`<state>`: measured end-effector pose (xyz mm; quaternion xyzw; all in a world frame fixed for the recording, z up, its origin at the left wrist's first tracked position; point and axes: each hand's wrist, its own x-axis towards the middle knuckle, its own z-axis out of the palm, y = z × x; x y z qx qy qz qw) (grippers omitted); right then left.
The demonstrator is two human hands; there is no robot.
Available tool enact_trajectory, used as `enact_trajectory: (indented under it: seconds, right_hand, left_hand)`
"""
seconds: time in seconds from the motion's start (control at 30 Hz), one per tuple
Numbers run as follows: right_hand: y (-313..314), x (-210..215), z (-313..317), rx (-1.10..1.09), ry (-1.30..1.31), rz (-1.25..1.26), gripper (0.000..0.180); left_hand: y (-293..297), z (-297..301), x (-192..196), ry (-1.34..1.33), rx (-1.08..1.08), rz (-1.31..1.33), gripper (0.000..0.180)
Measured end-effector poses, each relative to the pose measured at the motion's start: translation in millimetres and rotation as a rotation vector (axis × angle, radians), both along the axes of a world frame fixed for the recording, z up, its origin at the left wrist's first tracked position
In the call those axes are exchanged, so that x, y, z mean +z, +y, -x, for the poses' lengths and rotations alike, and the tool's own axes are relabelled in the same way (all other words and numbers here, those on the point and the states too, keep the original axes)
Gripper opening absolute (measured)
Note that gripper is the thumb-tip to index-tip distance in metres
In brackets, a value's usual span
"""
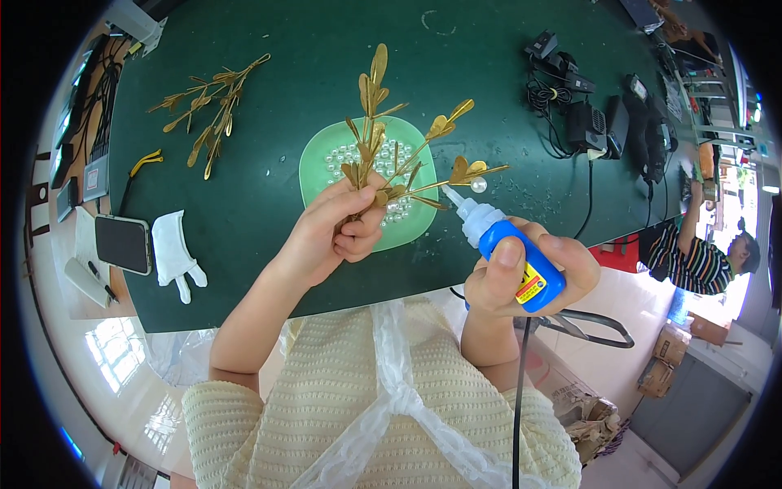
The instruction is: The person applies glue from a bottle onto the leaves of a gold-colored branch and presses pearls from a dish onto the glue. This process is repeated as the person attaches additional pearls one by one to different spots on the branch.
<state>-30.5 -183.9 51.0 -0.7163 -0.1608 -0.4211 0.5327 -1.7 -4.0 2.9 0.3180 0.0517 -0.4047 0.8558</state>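
Grasping gold sprig (left) and blue bottle (right), hands hover near green dish of beads.

Left hand in a thumb-and-finger pinch, right hand in a curled grip

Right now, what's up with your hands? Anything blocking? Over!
Left fingers gripping golden sprig. Right fingers holding blue bottle, nozzle near sprig. Green bead dish beneath; no visible obstruction.

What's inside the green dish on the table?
White pearl-like beads lie inside the green dish. The gold sprig and left hand block part of this view, so whatever they cover there can't be seen.
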Motion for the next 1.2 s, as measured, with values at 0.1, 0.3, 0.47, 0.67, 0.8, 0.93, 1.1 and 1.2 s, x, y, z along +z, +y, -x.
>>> enact_trajectory:
  seconds: [0.1, 0.3, 0.47, 0.67, 0.8, 0.93, 1.1, 1.2]
  right_hand:
    - [2.6, -3.3, -0.2, -0.032, -0.024, -0.068, 0.030]
    - [2.9, -2.9, 0.2, -0.026, -0.018, -0.077, 0.029]
    - [3.6, -4.5, -0.6, -0.015, -0.020, -0.086, 0.028]
    - [2.4, -3.7, -2.6, -0.038, -0.019, -0.051, 0.028]
    - [1.3, -4.9, -1.8, -0.050, 0.007, -0.049, 0.027]
    - [7.0, -8.3, -2.1, -0.211, 0.088, -0.179, 0.032]
    - [-15.3, -17.4, -0.7, -0.179, 0.199, -0.557, 0.027]
    - [-29.5, -16.8, -4.8, 0.229, 0.357, -0.822, 0.027]
  left_hand:
    - [-0.6, -0.1, 0.0, 0.013, -0.007, 0.017, 0.014]
    - [-3.4, 1.4, 0.6, 0.012, 0.035, -0.019, 0.029]
    - [-2.8, 1.2, -0.3, 0.011, 0.032, -0.017, 0.029]
    - [-1.8, -0.2, 0.0, 0.021, 0.003, 0.021, 0.014]
    - [-1.8, -0.7, -0.6, 0.033, 0.010, 0.018, 0.015]
    - [-1.4, -0.7, -0.5, 0.040, 0.001, 0.019, 0.015]
    - [1.6, -1.7, -2.5, 0.064, 0.012, 0.078, 0.016]
    - [1.8, -2.4, -1.8, 0.073, 0.028, 0.091, 0.019]
